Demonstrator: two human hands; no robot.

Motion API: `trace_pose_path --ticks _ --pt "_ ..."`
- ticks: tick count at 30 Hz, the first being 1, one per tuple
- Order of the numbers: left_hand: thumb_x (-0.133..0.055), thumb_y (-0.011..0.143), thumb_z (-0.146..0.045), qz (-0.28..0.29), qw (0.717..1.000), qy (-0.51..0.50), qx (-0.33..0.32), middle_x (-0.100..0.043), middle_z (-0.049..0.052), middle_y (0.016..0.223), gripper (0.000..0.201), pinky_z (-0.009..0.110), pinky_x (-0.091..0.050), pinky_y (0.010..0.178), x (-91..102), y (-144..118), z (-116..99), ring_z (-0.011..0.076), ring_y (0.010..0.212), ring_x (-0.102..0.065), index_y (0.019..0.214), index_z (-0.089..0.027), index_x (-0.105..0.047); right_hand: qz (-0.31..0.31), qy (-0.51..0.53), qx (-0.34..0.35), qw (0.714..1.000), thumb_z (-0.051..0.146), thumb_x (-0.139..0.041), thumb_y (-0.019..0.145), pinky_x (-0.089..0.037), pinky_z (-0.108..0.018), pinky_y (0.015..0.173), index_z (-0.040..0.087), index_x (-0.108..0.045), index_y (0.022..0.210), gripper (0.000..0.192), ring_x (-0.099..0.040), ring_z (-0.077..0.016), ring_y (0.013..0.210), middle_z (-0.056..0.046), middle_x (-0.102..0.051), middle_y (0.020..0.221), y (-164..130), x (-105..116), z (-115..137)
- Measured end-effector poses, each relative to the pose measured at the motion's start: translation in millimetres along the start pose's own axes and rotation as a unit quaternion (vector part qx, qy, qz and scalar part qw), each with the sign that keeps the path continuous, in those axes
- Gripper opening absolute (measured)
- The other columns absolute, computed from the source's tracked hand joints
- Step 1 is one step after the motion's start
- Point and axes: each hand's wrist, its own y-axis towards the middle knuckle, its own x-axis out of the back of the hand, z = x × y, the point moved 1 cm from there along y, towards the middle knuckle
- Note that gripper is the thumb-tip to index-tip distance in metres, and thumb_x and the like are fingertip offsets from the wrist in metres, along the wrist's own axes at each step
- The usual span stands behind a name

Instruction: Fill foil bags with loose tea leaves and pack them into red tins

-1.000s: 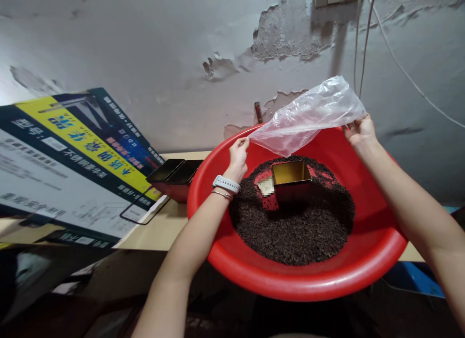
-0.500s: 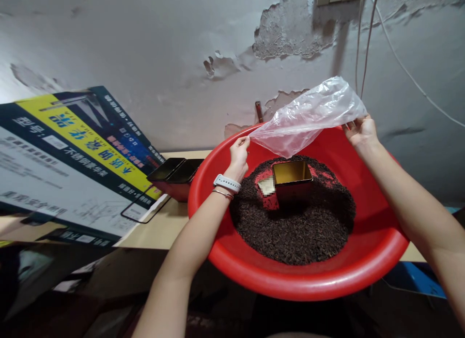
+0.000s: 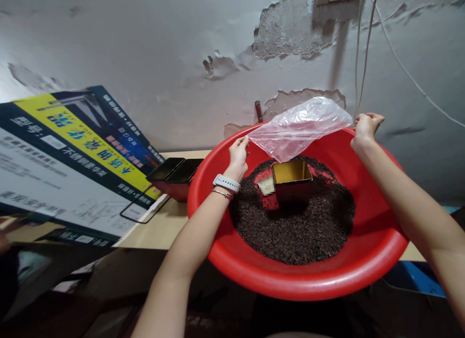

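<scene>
A clear plastic bag (image 3: 303, 127) is stretched between my hands above the far part of a red basin (image 3: 305, 282). My left hand (image 3: 238, 156), wearing a white watch and a bangle, pinches the bag's left corner. At the bag's right end is my right hand (image 3: 366, 127), fingers curled, with the bag's edge meeting its left side; the exact grip is hard to make out. Below the bag, an open tin (image 3: 293, 180) with a gold inside stands among dark loose tea leaves (image 3: 301, 236). A small blurred-out pale piece (image 3: 267, 185) lies left of the tin.
Left of the basin, a dark open tin (image 3: 178, 173) with a wire loop (image 3: 145, 212) stands on a tan table (image 3: 156, 234). A large printed carton (image 3: 72, 168) leans farther left. Behind is a peeling wall (image 3: 163, 62) with hanging cables (image 3: 363, 62).
The bag has sunk lower and its right end has shifted left. My right hand has turned, its fingers now curled upward and to the right. My left hand stays put.
</scene>
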Motion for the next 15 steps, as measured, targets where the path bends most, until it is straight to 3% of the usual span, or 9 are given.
trace_pose_path --ticks 3,9,12,15 --pt "-0.065 0.084 -0.023 0.006 1.0 -0.007 0.0 -0.068 0.002 0.086 0.008 0.02 -0.04 0.062 -1.1 -1.7 0.3 0.0125 0.078 -0.058 0.077 -0.02 -0.065 -0.043 -0.072 0.087 0.993 0.013 -0.05 0.067 -0.05 -0.033 0.082 0.027 -0.041 0.083 0.024 -0.056 -0.0169 0.096 -0.006 -0.055 0.1 -18.8 -9.6 10.7" --pt "-0.066 0.082 -0.021 0.035 0.999 -0.008 0.0 -0.07 0.002 0.086 0.007 0.022 -0.042 0.063 -3.7 -5.5 0.4 0.0131 0.079 -0.061 0.075 -0.019 -0.068 0.168 -0.136 0.126 0.968 0.012 -0.05 0.07 -0.046 -0.038 0.09 0.023 -0.049 0.077 0.012 -0.057 -0.016 0.083 -0.002 -0.058 0.081 -84.0 -30.6 24.5" --pt "-0.068 0.078 -0.021 0.052 0.999 -0.008 -0.007 -0.072 0.003 0.084 0.005 0.023 -0.045 0.067 -4.4 -6.8 0.3 0.0141 0.08 -0.063 0.074 -0.019 -0.069 0.301 -0.198 0.172 0.917 0.014 -0.051 0.072 -0.047 -0.041 0.089 0.022 -0.052 0.076 0.009 -0.057 -0.0175 0.08 -0.002 -0.06 0.079 -109.5 -32.6 21.4" --pt "-0.07 0.076 -0.022 0.06 0.998 -0.006 -0.013 -0.073 0.004 0.086 0.004 0.023 -0.046 0.07 -4.8 -8.1 0.0 0.0149 0.082 -0.064 0.074 -0.019 -0.07 0.407 -0.291 0.233 0.834 0.016 -0.052 0.075 -0.046 -0.047 0.091 0.021 -0.057 0.083 0.01 -0.059 -0.0227 0.088 -0.007 -0.065 0.089 -130.9 -32.5 16.9"
